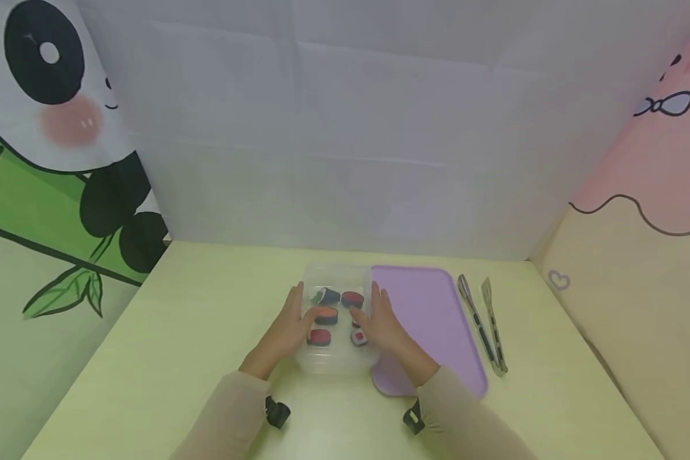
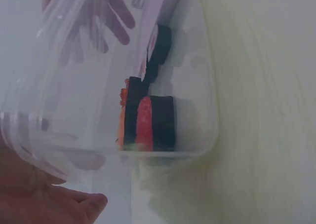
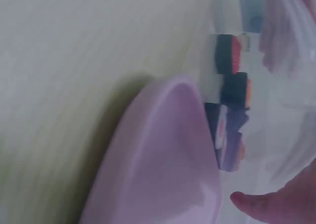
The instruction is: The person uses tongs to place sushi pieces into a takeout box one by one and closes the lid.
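A clear plastic container (image 1: pixel 336 365) stands between the two hands, with several sushi pieces (image 1: pixel 319 337) showing through it. Along its left side lies the left hand (image 1: pixel 286 329), its fingers fairly straight and its thumb reaching over the top. Mirroring it, the right hand (image 1: pixel 384 326) lies along the right side, thumb also over the container. Seen from the left wrist, the pieces are red-topped and orange-topped rolls wrapped in black (image 2: pixel 163 123). Through the clear wall, the right hand's spread fingers (image 2: pixel 118 17) show there. Contact between the fingertips and the walls is hard to make out.
Right beside the container, partly under the right forearm, lies a purple tray (image 1: pixel 428 313). Farther right are metal tongs (image 1: pixel 497 338), spread in a V on the pale yellow tabletop (image 1: pixel 207 306). A grey-white wall (image 1: pixel 345 140) closes off the back.
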`<action>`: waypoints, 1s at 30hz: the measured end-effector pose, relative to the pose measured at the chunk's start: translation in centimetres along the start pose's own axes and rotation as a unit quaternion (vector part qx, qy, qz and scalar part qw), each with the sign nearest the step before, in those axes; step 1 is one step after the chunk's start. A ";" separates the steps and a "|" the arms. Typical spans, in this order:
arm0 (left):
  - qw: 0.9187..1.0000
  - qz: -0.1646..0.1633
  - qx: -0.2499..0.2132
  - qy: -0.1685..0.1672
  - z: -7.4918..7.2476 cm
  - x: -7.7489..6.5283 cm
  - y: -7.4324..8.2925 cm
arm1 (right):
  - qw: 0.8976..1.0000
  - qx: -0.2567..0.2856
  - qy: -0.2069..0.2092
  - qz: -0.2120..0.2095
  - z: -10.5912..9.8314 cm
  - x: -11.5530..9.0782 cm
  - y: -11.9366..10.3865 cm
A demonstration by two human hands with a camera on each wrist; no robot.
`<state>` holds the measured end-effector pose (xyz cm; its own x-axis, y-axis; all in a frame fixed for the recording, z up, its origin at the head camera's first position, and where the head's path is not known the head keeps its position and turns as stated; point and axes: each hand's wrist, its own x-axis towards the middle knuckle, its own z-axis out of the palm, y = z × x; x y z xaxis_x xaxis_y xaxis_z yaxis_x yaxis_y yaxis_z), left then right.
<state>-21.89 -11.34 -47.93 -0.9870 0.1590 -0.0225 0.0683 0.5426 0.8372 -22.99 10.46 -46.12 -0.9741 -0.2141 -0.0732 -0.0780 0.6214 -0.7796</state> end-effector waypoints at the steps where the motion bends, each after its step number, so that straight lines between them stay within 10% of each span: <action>1: 1.000 -0.003 0.020 -0.005 0.0 0.3 0.1 | 1.000 -0.002 0.001 0.003 0.1 0.3 -0.1; 14: 0.997 0.045 0.062 -0.019 0.3 0.7 0.1 | 0.999 0.019 0.027 -0.026 1.0 0.8 0.4; 21: 0.998 0.019 -0.020 -0.050 -0.8 1.6 -0.1 | 1.000 0.019 0.007 -0.018 -0.1 1.4 -0.4; 30: 0.995 0.003 0.084 -0.056 -1.7 3.9 0.3 | 0.999 -0.034 0.004 -0.010 -0.2 4.5 0.1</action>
<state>-26.00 -11.93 -46.87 -0.9646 0.2490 -0.0872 0.1065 0.6698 0.7348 -27.40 9.72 -46.37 -0.9738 -0.2210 -0.0536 -0.1107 0.6665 -0.7372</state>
